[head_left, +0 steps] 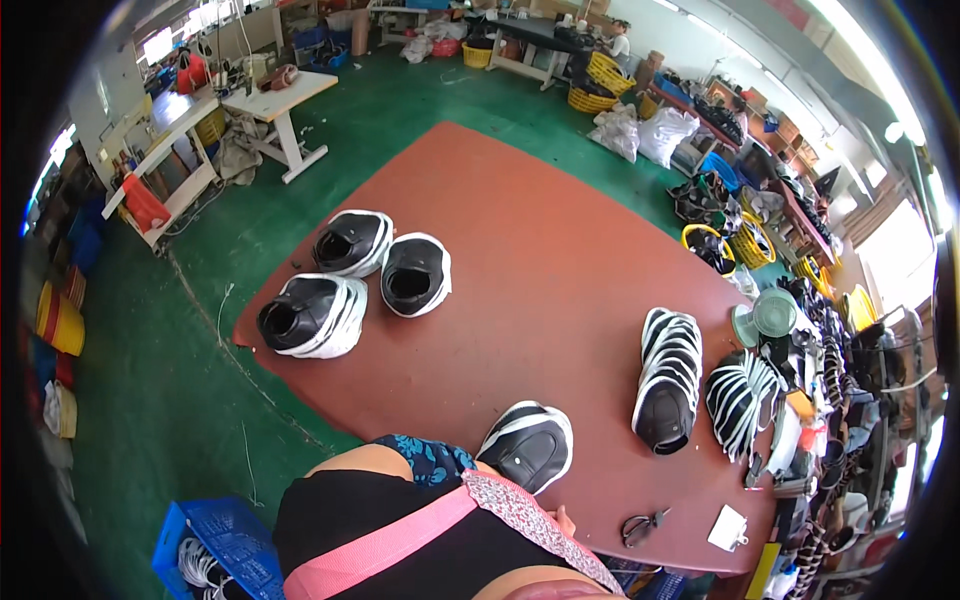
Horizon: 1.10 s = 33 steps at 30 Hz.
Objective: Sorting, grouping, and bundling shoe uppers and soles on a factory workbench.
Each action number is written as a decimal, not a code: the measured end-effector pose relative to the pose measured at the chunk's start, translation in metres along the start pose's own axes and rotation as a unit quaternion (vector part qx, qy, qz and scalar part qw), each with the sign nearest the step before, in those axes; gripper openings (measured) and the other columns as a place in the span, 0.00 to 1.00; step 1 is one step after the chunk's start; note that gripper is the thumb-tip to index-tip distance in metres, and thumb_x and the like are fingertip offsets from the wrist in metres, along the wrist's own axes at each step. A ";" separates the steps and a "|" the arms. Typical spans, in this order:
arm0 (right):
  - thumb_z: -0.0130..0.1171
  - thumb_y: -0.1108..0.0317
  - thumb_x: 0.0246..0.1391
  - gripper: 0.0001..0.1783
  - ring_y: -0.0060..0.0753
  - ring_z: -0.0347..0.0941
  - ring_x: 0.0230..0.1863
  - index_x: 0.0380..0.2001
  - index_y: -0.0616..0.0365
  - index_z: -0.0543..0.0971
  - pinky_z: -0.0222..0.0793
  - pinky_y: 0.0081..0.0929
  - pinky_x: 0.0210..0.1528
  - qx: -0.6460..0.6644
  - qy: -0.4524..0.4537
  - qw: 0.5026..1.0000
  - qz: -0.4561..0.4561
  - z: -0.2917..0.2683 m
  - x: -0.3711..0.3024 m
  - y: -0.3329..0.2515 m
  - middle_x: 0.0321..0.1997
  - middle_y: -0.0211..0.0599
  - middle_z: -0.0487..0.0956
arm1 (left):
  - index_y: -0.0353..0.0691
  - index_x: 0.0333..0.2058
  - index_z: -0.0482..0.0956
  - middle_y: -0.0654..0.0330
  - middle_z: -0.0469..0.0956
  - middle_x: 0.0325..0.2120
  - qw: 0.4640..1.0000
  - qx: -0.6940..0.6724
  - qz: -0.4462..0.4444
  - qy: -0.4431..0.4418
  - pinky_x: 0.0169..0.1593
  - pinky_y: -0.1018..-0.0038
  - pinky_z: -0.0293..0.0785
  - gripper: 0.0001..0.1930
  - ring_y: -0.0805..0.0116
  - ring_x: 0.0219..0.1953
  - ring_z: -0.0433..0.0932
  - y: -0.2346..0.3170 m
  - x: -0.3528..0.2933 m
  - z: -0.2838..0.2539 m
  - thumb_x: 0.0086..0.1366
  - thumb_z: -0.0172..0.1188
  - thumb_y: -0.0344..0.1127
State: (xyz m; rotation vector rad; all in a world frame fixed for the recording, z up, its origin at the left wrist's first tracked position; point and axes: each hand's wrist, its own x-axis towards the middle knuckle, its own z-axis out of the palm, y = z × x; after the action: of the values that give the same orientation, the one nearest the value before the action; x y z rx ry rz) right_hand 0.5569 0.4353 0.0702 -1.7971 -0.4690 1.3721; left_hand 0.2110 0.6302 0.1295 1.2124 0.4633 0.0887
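A black shoe upper with a white edge (527, 447) lies on the red-brown table (530, 260), close against my body. My left arm, in a blue floral sleeve (428, 460), reaches to its near left side. The fingers of my left hand are hidden there, so their grip does not show. Only a small part of my right hand (565, 520) shows past the pink strap (420, 530), below the shoe upper; its fingers are too hidden to read. Black scissors (643, 528) lie to the right of that hand.
Nested shoe uppers stand at the table's left (315, 315) and right (668, 385), beside a fanned black-and-white pile (740, 400). A green fan (770, 315) and a white clipboard (728, 528) are at the right edge. A blue crate (225, 540) stands on the floor at lower left.
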 end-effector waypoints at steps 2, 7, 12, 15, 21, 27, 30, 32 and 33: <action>0.48 0.33 0.78 0.45 0.50 0.87 0.29 0.43 0.78 0.81 0.86 0.42 0.32 -0.032 0.012 0.999 -0.015 -0.003 0.001 -0.009 0.35 0.64 0.88 | 0.40 0.61 0.86 0.51 0.88 0.55 0.997 0.066 0.025 -0.021 0.63 0.65 0.77 0.23 0.57 0.57 0.85 0.025 -0.002 0.008 0.84 0.56 0.51; 0.41 0.23 0.74 0.52 0.45 0.84 0.26 0.44 0.73 0.83 0.84 0.39 0.31 0.033 0.006 0.994 0.106 -0.007 0.023 -0.026 0.34 0.56 0.88 | 0.40 0.60 0.87 0.51 0.87 0.56 0.964 0.233 0.075 -0.101 0.63 0.65 0.77 0.24 0.57 0.57 0.85 0.090 0.009 0.005 0.83 0.56 0.53; 0.45 0.22 0.72 0.51 0.42 0.82 0.23 0.46 0.69 0.83 0.81 0.36 0.27 0.085 -0.020 0.979 0.184 -0.028 0.047 -0.009 0.32 0.51 0.88 | 0.52 0.65 0.85 0.61 0.86 0.61 0.954 0.242 -0.137 -0.112 0.66 0.65 0.71 0.34 0.60 0.61 0.82 0.045 0.051 0.001 0.76 0.55 0.71; 0.44 0.24 0.74 0.49 0.41 0.83 0.23 0.45 0.69 0.83 0.81 0.35 0.27 0.069 -0.049 0.974 0.208 -0.033 0.050 -0.016 0.32 0.50 0.88 | 0.55 0.72 0.77 0.64 0.80 0.67 0.918 0.192 -0.276 -0.211 0.72 0.64 0.64 0.34 0.65 0.67 0.75 0.054 0.072 0.004 0.80 0.46 0.69; 0.40 0.29 0.78 0.43 0.36 0.80 0.23 0.41 0.62 0.83 0.77 0.34 0.26 0.058 -0.049 0.968 0.238 -0.044 0.040 -0.027 0.29 0.44 0.87 | 0.59 0.70 0.80 0.56 0.79 0.70 0.939 0.241 -0.217 -0.114 0.71 0.67 0.69 0.32 0.57 0.68 0.78 -0.031 0.097 0.000 0.79 0.49 0.69; 0.40 0.30 0.79 0.42 0.36 0.81 0.23 0.41 0.62 0.83 0.77 0.33 0.26 0.085 -0.047 0.971 0.221 -0.053 0.034 -0.025 0.30 0.44 0.87 | 0.49 0.61 0.87 0.68 0.87 0.54 0.968 0.082 -0.236 -0.034 0.58 0.75 0.72 0.28 0.76 0.53 0.79 0.007 0.091 0.022 0.81 0.56 0.63; 0.41 0.31 0.79 0.42 0.36 0.82 0.24 0.42 0.64 0.83 0.79 0.34 0.28 0.083 -0.065 0.970 0.218 -0.053 0.034 -0.022 0.31 0.45 0.88 | 0.48 0.62 0.87 0.67 0.86 0.54 0.959 0.162 -0.208 -0.105 0.61 0.76 0.71 0.29 0.75 0.54 0.79 -0.004 0.090 0.013 0.79 0.58 0.64; 0.42 0.30 0.78 0.43 0.37 0.83 0.25 0.42 0.66 0.84 0.80 0.34 0.31 0.083 -0.080 0.970 0.214 -0.051 0.035 -0.026 0.33 0.47 0.88 | 0.49 0.62 0.86 0.67 0.86 0.55 0.969 0.140 -0.186 -0.084 0.62 0.75 0.70 0.29 0.74 0.55 0.79 -0.046 0.088 0.009 0.79 0.59 0.64; 0.42 0.31 0.78 0.43 0.37 0.83 0.26 0.43 0.66 0.84 0.80 0.35 0.32 0.073 -0.080 0.971 0.213 -0.052 0.033 -0.031 0.33 0.47 0.88 | 0.49 0.62 0.86 0.66 0.86 0.56 0.977 0.116 -0.162 -0.070 0.64 0.75 0.70 0.29 0.73 0.56 0.79 -0.061 0.087 0.008 0.79 0.59 0.64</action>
State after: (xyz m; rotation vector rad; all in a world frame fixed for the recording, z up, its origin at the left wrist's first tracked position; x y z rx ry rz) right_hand 0.6217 0.4579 0.0782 -1.7340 -0.0580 1.8043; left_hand 0.2817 0.6277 0.0500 1.3458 0.5533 -0.3366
